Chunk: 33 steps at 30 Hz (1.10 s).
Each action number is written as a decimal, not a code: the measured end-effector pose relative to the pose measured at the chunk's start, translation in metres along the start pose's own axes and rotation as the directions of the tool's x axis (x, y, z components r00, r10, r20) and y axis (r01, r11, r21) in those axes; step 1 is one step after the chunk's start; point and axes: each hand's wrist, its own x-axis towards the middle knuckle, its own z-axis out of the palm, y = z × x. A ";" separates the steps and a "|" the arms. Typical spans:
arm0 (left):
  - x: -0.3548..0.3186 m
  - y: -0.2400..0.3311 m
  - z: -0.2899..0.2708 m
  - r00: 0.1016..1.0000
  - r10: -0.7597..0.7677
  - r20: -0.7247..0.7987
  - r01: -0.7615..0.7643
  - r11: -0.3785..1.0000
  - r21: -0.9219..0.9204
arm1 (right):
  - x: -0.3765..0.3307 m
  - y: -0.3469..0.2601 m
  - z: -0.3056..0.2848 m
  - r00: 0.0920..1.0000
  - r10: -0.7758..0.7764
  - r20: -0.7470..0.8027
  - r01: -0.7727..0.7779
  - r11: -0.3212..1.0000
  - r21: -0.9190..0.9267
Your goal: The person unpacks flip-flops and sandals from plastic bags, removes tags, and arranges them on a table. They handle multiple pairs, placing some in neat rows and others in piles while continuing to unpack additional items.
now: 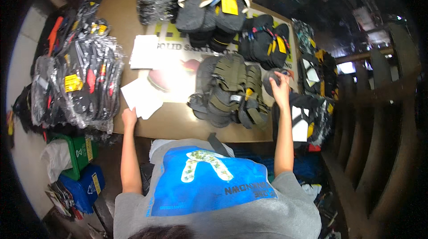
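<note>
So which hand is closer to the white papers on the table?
The left hand. It rests right beside the white papers, touching their lower edge. The right hand is far off on the other side of the olive sandals, on a dark sandal.

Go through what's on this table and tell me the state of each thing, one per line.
Left hand: resting flat on the table edge, beside white paper sheets.
Right hand: gripping a dark sandal.
Olive strap sandals: piled loose, unwrapped.
Grey flip-flops: paired, yellow tag attached.
Bagged sandals: stacked in clear plastic.
Black sandals: bundled together, tagged.
</note>
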 end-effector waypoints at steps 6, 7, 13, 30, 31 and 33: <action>-0.007 -0.012 -0.011 0.988 0.114 0.107 -0.092 0.978 -0.188 | 0.020 -0.012 0.019 0.995 0.003 0.098 -0.003 1.000 -0.001; -0.007 -0.013 -0.010 0.982 0.106 0.157 -0.045 0.935 -0.351 | 0.027 -0.008 0.020 0.996 -0.044 0.082 0.041 0.999 0.029; -0.008 -0.017 0.024 0.976 0.034 0.214 0.092 0.829 -0.552 | 0.106 0.047 0.020 0.991 -0.133 -0.036 0.133 0.991 -0.004; -0.079 0.162 0.014 0.972 0.190 -0.140 -0.207 0.971 -0.116 | 0.251 0.065 0.068 1.000 0.030 0.004 -0.026 0.933 -0.360; -0.087 0.184 0.008 0.968 0.232 -0.094 -0.247 0.948 -0.202 | 0.242 0.057 0.053 1.000 -0.028 -0.001 0.026 0.949 -0.313; -0.100 0.224 -0.005 0.950 0.308 0.044 -0.279 0.907 -0.317 | 0.220 0.034 0.020 0.991 -0.134 -0.025 0.128 0.977 -0.173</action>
